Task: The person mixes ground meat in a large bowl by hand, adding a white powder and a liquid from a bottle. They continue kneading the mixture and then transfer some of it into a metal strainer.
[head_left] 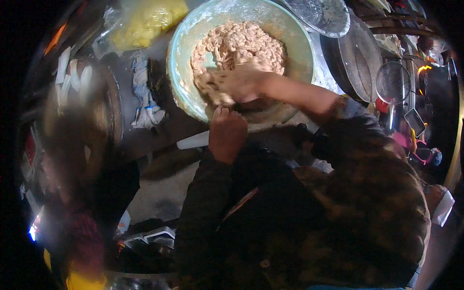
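A large pale green basin (pixel 301 43) holds a heap of pinkish, coated, strip-like food pieces (pixel 250 40), perhaps battered meat. My right hand (pixel 237 85) is in the basin, blurred, on the near left part of the heap; its fingers are not clear. My left hand (pixel 228 134) is closed over the near rim of the basin, its fingertips bent onto the edge. Beside the left wrist lies a white, flat, tapered object (pixel 194 140), partly hidden by that hand.
Left of the basin lie a crumpled cloth (pixel 143 90) and a yellow plastic bag (pixel 152 21). A co-worker stands at a round board (pixel 117 108) with white stalks (pixel 74 76). At right are a metal pan (pixel 360 58), a mesh strainer (pixel 393 83) and flames (pixel 422 69).
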{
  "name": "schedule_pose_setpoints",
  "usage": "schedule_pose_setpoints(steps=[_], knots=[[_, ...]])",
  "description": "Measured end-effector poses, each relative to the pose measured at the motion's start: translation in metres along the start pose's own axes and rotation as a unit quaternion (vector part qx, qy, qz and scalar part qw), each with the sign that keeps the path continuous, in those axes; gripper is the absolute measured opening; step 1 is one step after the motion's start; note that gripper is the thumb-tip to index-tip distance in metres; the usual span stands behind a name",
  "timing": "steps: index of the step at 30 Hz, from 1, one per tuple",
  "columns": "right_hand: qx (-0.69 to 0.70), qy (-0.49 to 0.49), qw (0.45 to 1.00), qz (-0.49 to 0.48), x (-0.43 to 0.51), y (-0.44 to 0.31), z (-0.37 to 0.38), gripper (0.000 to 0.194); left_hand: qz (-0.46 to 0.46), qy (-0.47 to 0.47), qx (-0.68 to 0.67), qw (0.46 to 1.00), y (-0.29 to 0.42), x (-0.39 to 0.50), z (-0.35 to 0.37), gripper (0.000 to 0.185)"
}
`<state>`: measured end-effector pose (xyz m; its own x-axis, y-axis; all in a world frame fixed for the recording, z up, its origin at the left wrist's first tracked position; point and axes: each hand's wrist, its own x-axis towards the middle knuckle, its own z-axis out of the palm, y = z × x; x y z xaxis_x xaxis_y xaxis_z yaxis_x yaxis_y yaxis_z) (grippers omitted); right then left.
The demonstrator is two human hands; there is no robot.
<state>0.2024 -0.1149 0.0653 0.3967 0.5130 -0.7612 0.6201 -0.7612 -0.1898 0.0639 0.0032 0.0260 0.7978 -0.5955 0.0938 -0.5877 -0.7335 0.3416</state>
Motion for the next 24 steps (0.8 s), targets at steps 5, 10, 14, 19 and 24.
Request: schedule_pose_setpoints(steps=[5, 10, 14, 19, 24], knots=[[0.053, 0.018, 0.998, 0.031, -0.068, 0.067, -0.018, 0.04, -0.006, -0.012, 0.022, 1.0, 0.003, -0.008, 0.003, 0.008], [0.015, 0.293, 0.954, 0.06, 0.056, 0.054, -0.019, 0.042, 0.003, -0.042, -0.015, 0.999, 0.002, -0.005, -0.001, 0.01], [0.023, 0.132, 0.99, 0.034, 0.096, -0.004, 0.001, 0.033, -0.02, -0.074, 0.015, 0.997, 0.007, -0.003, -0.002, 0.012], [-0.1, 0.131, 0.974, -0.156, 0.012, -0.015, 0.036, 0.033, -0.036, -0.033, -0.021, 0.999, 0.01, -0.005, 0.002, 0.012], [-0.131, -0.014, 0.991, 0.004, -0.022, 0.043, 0.022, 0.03, -0.05, -0.036, 0.019, 0.998, 0.013, -0.007, 0.007, 0.012]])
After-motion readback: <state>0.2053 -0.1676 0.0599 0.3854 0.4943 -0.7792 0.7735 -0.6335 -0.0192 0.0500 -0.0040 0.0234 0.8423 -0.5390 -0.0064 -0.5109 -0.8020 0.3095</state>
